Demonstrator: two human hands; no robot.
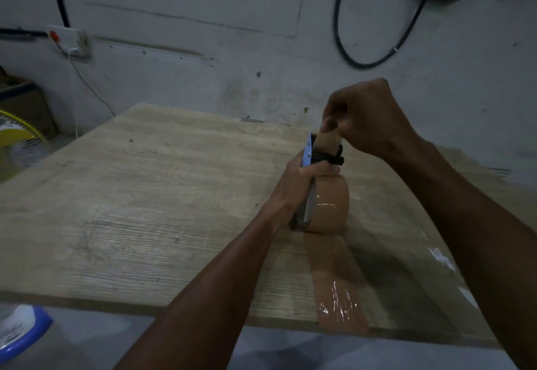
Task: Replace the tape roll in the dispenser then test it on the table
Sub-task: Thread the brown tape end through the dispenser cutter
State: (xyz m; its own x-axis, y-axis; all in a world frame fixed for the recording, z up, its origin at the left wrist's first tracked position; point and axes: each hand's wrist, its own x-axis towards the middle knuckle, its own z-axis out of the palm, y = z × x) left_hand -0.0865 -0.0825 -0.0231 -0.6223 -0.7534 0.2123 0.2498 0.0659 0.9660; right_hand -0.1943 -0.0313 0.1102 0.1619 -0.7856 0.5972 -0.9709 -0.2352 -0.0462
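Observation:
A brown tape roll (329,208) sits in the tape dispenser (309,154), which stands on the wooden table (145,209) right of centre. My left hand (302,183) grips the dispenser's side around the roll. Above its front end, my right hand (363,116) pinches the free end of the tape (327,138) and holds it up. The dispenser's blue plate and black roller show between my hands. A strip of brown tape (334,279) is stuck flat on the table, running from the roll to the near edge.
A yellow fan (17,140) stands left of the table. A wall socket (69,39) with a white cable is on the wall behind. A black cable (366,62) loops on the wall at right. A blue-rimmed white object (20,329) lies at the lower left.

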